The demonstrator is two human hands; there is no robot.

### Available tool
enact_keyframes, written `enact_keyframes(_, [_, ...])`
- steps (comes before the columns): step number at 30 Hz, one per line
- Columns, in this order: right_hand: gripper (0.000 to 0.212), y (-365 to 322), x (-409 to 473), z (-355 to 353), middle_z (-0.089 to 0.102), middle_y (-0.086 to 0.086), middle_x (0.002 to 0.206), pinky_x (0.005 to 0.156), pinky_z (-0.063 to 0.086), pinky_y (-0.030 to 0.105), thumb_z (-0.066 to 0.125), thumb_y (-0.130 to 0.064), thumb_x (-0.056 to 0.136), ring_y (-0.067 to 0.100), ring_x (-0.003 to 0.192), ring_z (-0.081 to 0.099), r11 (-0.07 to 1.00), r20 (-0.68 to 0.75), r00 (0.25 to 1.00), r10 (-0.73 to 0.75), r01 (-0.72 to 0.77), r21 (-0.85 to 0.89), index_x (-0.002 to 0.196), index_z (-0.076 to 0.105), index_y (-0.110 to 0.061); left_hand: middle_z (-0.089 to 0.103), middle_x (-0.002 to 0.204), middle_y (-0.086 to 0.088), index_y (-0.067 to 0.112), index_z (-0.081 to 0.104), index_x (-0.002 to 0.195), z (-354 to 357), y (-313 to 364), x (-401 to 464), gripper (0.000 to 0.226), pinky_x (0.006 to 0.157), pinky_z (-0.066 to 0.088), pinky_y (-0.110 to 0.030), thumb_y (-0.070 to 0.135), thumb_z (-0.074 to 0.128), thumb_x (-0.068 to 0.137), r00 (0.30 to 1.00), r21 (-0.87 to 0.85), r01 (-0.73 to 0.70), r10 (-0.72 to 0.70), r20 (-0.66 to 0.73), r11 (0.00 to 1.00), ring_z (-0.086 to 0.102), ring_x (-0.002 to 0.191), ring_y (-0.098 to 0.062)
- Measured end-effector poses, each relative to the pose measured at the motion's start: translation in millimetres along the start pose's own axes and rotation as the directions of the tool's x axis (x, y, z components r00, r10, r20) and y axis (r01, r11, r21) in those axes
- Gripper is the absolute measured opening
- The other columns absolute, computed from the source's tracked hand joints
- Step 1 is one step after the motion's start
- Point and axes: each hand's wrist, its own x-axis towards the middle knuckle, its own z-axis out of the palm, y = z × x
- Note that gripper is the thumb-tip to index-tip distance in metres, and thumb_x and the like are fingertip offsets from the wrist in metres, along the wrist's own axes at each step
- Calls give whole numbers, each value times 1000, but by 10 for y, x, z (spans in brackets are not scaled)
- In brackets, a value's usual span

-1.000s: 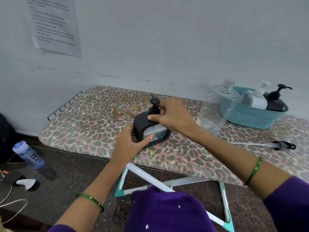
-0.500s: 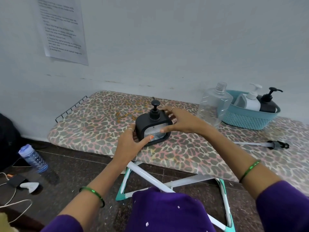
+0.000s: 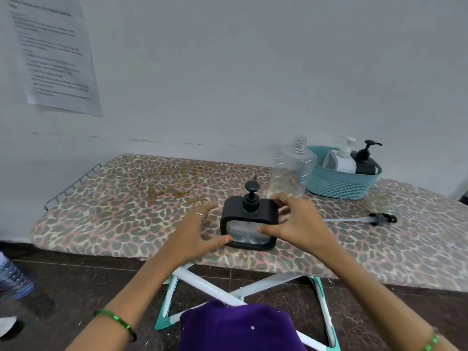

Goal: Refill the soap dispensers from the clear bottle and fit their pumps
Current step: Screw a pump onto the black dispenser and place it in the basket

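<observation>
A black, square soap dispenser (image 3: 249,214) with a clear front window stands on the leopard-print ironing board (image 3: 126,198), its black pump (image 3: 251,191) fitted on top. My left hand (image 3: 195,234) lies just left of it with fingers spread, and only the thumb tip touches the lower left corner. My right hand (image 3: 296,221) holds the dispenser's right side, thumb on the front and fingers behind. The clear bottle (image 3: 291,171) stands uncapped behind it, almost empty.
A teal basket (image 3: 339,186) at the back right holds a white dispenser (image 3: 343,162) and a black one (image 3: 366,163), both with pumps. A loose pump with its long tube (image 3: 379,219) lies to the right. A blue water bottle (image 3: 12,279) stands on the floor at left.
My right hand left the pump collar and moved down to the dispenser's right side. My left hand loosened from its left side, fingers now spread. The view rose slightly.
</observation>
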Motion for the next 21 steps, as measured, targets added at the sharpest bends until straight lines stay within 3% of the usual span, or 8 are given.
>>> enact_keyframes(4, [62, 244, -271, -405, 64, -13, 96, 72, 50, 23, 84, -45, 61, 5, 80, 62, 990, -114, 986, 120, -127, -64, 115, 63, -24, 35, 148, 9, 30, 41, 141, 256, 58, 171, 93, 116, 26, -48, 89, 33, 70, 989, 309, -147, 132, 68, 940, 29, 138, -12])
enact_keyframes(7, [53, 361, -394, -791, 62, -17, 88, 63, 44, 16, 85, -45, 60, -2, 75, 60, 974, -204, 959, 195, -214, -72, 106, 62, -31, 27, 154, 12, 35, 35, 144, 465, 103, 293, 98, 120, 15, -45, 92, 13, 67, 993, 389, -109, 84, 82, 915, 19, 144, -14])
enact_keyframes(10, [46, 463, -426, -1129, 62, -19, 84, 62, 47, 21, 86, -40, 61, 2, 70, 62, 963, -357, 898, 256, -270, 12, 98, 62, -28, 25, 155, 16, 36, 33, 147, 569, 130, 312, 94, 119, 12, -41, 83, 7, 69, 999, 454, -41, 24, 42, 890, 18, 145, -12])
enact_keyframes(12, [45, 514, -388, -1302, 64, -14, 84, 59, 45, 22, 85, -41, 62, 7, 71, 63, 959, -482, 834, 268, -277, 54, 96, 61, -26, 28, 154, 17, 37, 35, 146, 577, 149, 307, 89, 119, 14, -40, 78, 7, 72, 999, 449, -24, 8, 36, 893, 22, 144, -10])
enact_keyframes(15, [42, 538, -198, -1461, 61, -11, 80, 56, 36, 15, 82, -44, 65, 1, 69, 54, 952, -605, 744, 283, -295, 82, 95, 60, -24, 26, 155, 18, 39, 33, 146, 545, 177, 274, 69, 119, 13, -37, 74, 28, 87, 998, 455, -4, -25, 58, 891, 22, 144, -8])
enact_keyframes(18, [40, 618, 144, -1523, 57, -15, 71, 51, 34, 15, 79, -44, 68, -6, 64, 50, 945, -667, 683, 299, -308, 108, 92, 61, -17, 25, 155, 19, 41, 31, 146, 527, 231, 269, 59, 119, 12, -36, 63, 38, 93, 997, 459, 19, -48, 52, 888, 20, 144, -7])
enact_keyframes(21, [43, 745, 542, -1509, 62, -4, 74, 49, 37, 18, 76, -43, 66, 3, 63, 54, 944, -689, 659, 302, -308, 120, 91, 62, -10, 27, 154, 20, 41, 32, 145, 534, 222, 270, 62, 119, 14, -35, 69, 37, 90, 997, 441, 19, -51, 61, 897, 23, 143, -6])
